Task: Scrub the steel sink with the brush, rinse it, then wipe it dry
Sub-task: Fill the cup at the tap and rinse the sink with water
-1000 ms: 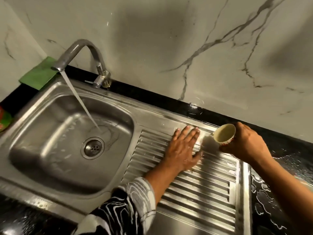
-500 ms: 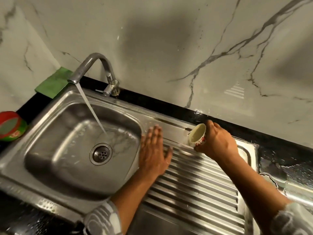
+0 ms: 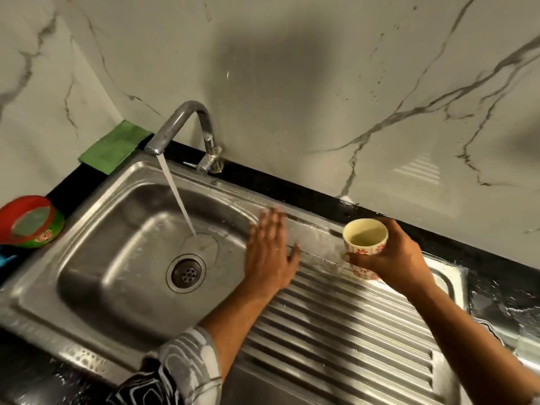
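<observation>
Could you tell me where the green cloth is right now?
In the head view, the green cloth lies in the far-left corner against the wall, just left of the tap and behind the sink.

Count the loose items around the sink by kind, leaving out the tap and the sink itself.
floral cup, held in the right hand: 1
green cloth: 1
red-and-green tub: 1
blue object, cut off at the frame edge: 1
Total: 4
</observation>
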